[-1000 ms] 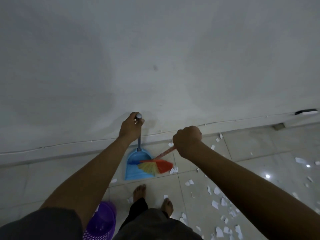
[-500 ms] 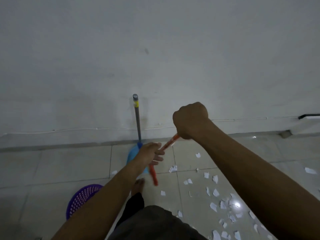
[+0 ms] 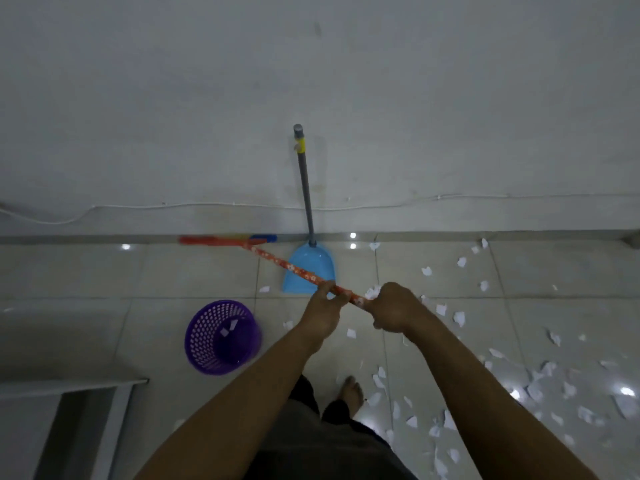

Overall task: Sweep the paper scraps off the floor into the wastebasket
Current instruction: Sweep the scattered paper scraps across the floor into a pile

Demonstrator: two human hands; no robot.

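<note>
**Both hands on the broom, scraps on the tiles**

The left hand (image 3: 323, 306) and right hand (image 3: 394, 308) both grip the broom (image 3: 277, 260) by its red flowered stick. The left has its fingers curled over the stick with the thumb beneath. The right is closed in a fist round the near end, just beside the left. The stick runs from the hands up and to the left, crossing in front of the blue dustpan (image 3: 308, 268). The bristle head (red, yellow and blue, and blurred) lies along the foot of the wall (image 3: 173, 98).

The dustpan stands on the floor (image 3: 104, 271) with its grey pole leaning against the wall. A thin white cable (image 3: 207, 205) runs along the wall low down.

The purple basket (image 3: 223, 336) stands upright on the floor left of the left forearm, near the dustpan but apart from it. A couple of white pieces lie inside it.

White paper scraps (image 3: 459, 318) are strewn over the tiles, mostly to the right of the arms and thickest at the lower right. A few lie between basket and dustpan. One bare foot (image 3: 351, 393) shows between the forearms, with scraps just beside it.
</note>
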